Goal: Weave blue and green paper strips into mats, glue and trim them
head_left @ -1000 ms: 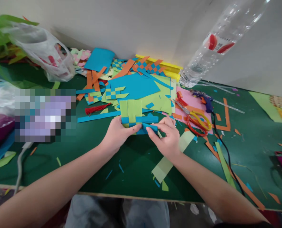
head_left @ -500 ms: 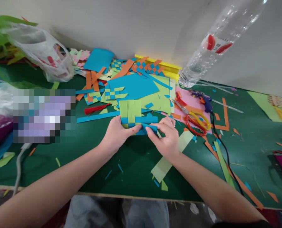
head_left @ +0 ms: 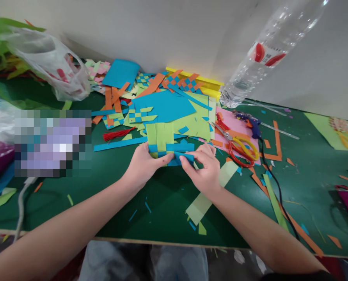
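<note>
Green and blue paper strips cross each other in a woven paper piece (head_left: 160,136), held up over the green table. My left hand (head_left: 146,164) grips its left and lower edge, the thumb lying across the front. At the right side, my right hand (head_left: 205,166) pinches a blue paper strip (head_left: 185,157) between thumb and forefinger. Another blue strip end juts out just above that one. The fingers behind the weave are hidden. Under my right wrist, a pale green paper strip (head_left: 200,210) lies slanted on the table.
Scissors (head_left: 241,148) with yellow and red handles lie right of my hands, beside a dark blue glue gun (head_left: 253,125) with a black cord. Blue card (head_left: 165,107) and woven scraps pile up behind. A clear bottle (head_left: 258,58) is at the back right, a plastic bag (head_left: 57,66) back left.
Almost nothing differs. Both hands keep the same grip on the paper, and the whole view has shifted very slightly.
</note>
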`<state>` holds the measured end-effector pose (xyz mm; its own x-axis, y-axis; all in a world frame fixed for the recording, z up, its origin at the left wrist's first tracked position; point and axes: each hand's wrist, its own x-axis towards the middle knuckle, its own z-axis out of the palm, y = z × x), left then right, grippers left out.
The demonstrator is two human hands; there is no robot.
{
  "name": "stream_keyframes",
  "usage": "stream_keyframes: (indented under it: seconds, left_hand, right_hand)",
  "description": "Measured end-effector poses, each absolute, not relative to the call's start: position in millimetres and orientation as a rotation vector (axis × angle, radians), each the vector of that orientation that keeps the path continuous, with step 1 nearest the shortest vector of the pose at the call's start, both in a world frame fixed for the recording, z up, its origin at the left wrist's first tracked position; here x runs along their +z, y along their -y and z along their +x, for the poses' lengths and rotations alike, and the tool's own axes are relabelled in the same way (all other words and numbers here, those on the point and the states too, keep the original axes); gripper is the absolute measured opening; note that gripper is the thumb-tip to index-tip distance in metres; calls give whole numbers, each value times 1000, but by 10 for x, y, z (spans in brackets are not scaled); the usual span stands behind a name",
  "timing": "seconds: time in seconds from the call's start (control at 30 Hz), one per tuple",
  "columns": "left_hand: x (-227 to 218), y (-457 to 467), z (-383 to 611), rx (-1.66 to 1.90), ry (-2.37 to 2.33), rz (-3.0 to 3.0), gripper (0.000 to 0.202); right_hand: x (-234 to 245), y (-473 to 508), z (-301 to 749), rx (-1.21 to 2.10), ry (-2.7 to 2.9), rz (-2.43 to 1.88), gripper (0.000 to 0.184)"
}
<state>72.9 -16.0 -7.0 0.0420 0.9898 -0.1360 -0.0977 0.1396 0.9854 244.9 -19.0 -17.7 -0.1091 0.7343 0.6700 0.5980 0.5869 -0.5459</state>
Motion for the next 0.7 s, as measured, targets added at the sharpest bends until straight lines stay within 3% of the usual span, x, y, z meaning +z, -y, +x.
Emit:
stream_keyframes:
  seconds: [0.7]
  left_hand:
    - [-89, 151, 710, 1116, -1175, 1044, 43]
  right_hand:
    - [-168, 191, 2447, 138, 1765, -1113, 14]
